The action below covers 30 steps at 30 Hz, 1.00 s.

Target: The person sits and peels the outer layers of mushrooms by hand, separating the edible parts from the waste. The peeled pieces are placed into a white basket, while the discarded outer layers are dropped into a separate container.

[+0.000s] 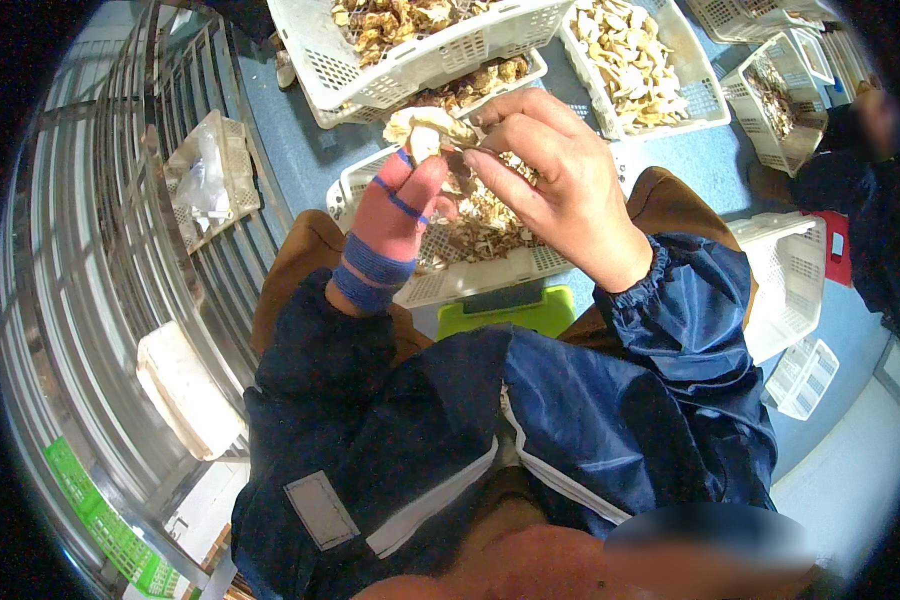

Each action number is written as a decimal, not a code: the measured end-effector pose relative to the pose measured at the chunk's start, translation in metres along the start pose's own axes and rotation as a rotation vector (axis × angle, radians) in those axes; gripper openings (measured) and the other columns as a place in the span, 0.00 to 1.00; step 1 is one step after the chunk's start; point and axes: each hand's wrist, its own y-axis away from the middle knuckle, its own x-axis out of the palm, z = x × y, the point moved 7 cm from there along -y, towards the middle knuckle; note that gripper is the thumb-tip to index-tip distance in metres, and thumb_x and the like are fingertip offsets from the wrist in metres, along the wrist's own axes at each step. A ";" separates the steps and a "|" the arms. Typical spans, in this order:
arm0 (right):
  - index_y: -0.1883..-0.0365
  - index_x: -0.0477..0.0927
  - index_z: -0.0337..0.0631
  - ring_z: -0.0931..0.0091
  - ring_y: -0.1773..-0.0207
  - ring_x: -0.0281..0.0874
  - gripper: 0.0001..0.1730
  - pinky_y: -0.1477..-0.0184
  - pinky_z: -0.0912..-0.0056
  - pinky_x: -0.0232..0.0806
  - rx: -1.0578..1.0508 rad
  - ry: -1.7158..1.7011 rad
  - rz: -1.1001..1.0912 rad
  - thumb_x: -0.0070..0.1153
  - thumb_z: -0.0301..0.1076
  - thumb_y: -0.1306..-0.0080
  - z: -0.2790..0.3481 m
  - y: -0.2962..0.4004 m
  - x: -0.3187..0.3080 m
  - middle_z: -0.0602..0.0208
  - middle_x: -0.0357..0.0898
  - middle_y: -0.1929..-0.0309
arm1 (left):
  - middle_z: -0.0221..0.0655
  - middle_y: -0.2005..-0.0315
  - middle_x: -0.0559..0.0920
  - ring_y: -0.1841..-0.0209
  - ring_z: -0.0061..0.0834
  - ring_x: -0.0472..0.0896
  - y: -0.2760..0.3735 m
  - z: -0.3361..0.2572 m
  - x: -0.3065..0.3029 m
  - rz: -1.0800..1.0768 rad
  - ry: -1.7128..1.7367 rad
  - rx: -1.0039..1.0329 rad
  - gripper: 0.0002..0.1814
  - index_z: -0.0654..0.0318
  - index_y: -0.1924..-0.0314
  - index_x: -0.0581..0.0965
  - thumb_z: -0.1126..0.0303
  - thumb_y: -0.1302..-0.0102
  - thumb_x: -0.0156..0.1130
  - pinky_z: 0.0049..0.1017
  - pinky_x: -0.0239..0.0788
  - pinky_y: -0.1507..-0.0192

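Note:
My left hand (394, 206), in a pink glove with blue bands, pinches a pale mushroom piece (424, 131) between thumb and fingers. From the other side, the bare fingertips of my right hand (551, 161) close on the mushroom's darker edge. Below both hands, between my knees, a white perforated plastic basket (487, 271) holds small mushroom scraps (487, 214). My hands hide part of this basket. Under its near side shows a bright green plastic object (506, 311).
Ahead, a white crate (427, 71) of brown mushrooms rests over another crate. Pale mushroom pieces (630, 64) fill a basket to its right. Slatted metal racking (150, 225) runs along the left, carrying a white box (187, 390). Another person (859, 195) is at the right, near more baskets (776, 105).

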 end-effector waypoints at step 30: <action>0.73 0.77 0.36 0.66 0.55 0.79 0.10 0.52 0.66 0.70 0.138 -0.463 0.087 0.66 0.30 0.39 -0.013 -0.001 0.005 0.59 0.80 0.61 | 0.37 0.61 0.82 0.65 0.32 0.78 0.004 0.016 0.006 0.480 0.852 -0.335 0.21 0.64 0.49 0.77 0.54 0.32 0.58 0.34 0.67 0.65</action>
